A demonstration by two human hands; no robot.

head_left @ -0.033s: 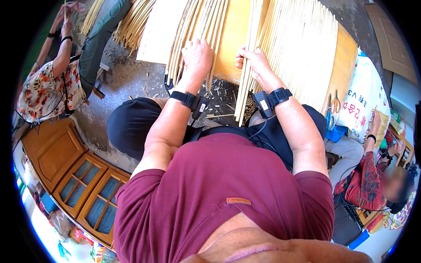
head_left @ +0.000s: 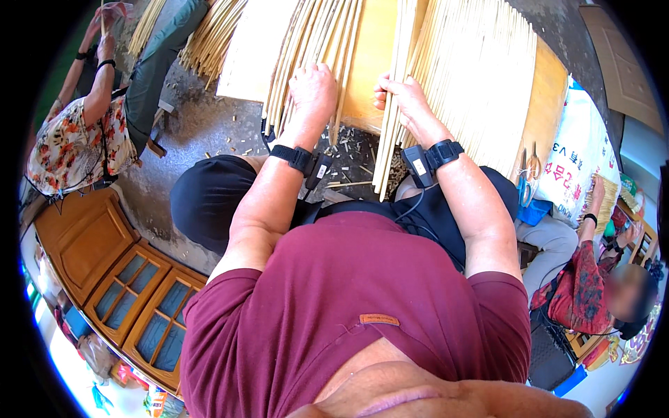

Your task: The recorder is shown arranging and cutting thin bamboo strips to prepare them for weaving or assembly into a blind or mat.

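Note:
Several long, thin pale wooden sticks [head_left: 320, 31] lie loosely spread on the left part of a yellowish board [head_left: 373, 63]. My left hand [head_left: 312, 90] is closed over their near ends, its fingers curled round some of them. My right hand [head_left: 408, 101] is closed in a fist at a small bundle of sticks [head_left: 385, 157] whose near ends stick out past the board's edge toward my lap. Right of that bundle, a dense row of sticks [head_left: 481, 76] lies side by side on the board. Both my wrists wear black bands.
Scissors [head_left: 532, 167] and a white printed sack [head_left: 575, 153] are at the board's right. Cut stick bits litter the floor [head_left: 202, 132]. More sticks [head_left: 212, 42] lie at far left. One person [head_left: 83, 146] works at left, another [head_left: 582, 285] at right. Brown cabinet doors [head_left: 132, 292] stand at lower left.

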